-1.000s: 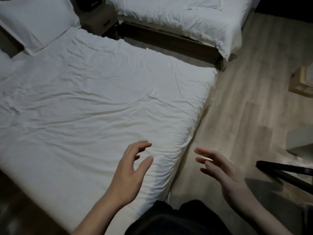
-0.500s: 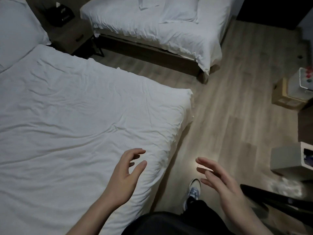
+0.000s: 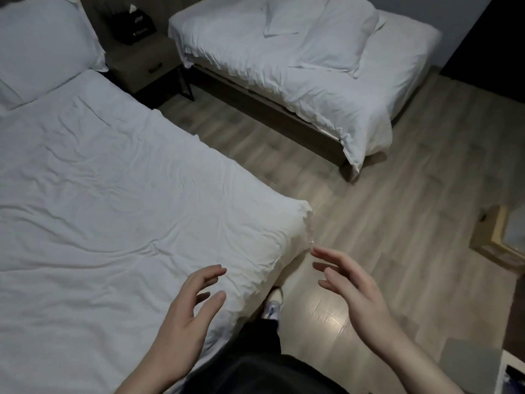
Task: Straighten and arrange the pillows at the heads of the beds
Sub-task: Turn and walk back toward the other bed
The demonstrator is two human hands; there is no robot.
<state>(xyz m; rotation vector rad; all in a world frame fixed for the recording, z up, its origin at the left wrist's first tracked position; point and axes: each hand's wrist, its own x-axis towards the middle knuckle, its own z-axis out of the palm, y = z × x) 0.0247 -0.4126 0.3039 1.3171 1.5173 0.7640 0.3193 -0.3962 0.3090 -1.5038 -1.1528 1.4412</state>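
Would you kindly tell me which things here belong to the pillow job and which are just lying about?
Job: near pillow; far pillow; near bed; far bed.
Lying about: nightstand; tissue box; cardboard box.

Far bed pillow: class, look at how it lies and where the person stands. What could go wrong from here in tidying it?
1. The pillow lies crooked on the far bed, away from both empty hands; leaning over could rumple the cover.
2. The near bed's corner juts into the path; a shoe might catch it.
3. Dim light may hide creases.
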